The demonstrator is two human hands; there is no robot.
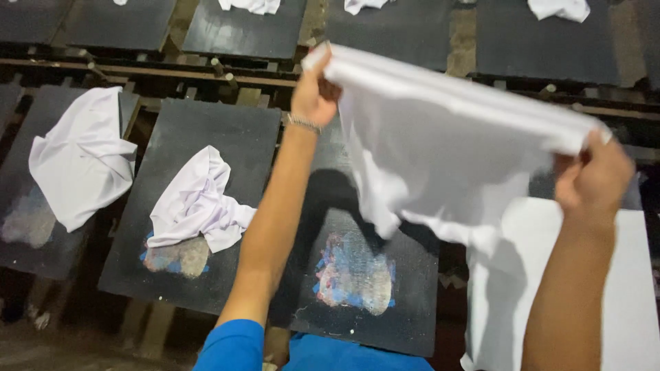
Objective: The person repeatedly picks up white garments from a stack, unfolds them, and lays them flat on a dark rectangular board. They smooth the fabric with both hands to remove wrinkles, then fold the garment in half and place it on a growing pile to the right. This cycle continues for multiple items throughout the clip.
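Both hands pinch a white shirt (pixel 440 151) by its top edge, the left hand (pixel 315 93) at upper centre, the right hand (pixel 592 175) at right, so that the cloth hangs spread in the air above a dark board (pixel 357 275) with a smeared paint patch. The shirt's lower edge hangs free of the board. A crumpled shirt (pixel 196 203) lies on the next board (pixel 206 137) to the left, and another (pixel 82 154) at far left. Narrow gaps separate the boards.

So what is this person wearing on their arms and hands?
Both forearms are bare and the hands wear no gloves. The left hand has a thin silvery bracelet at the wrist. A bright blue short sleeve covers the left upper arm. The right hand shows no jewellery.
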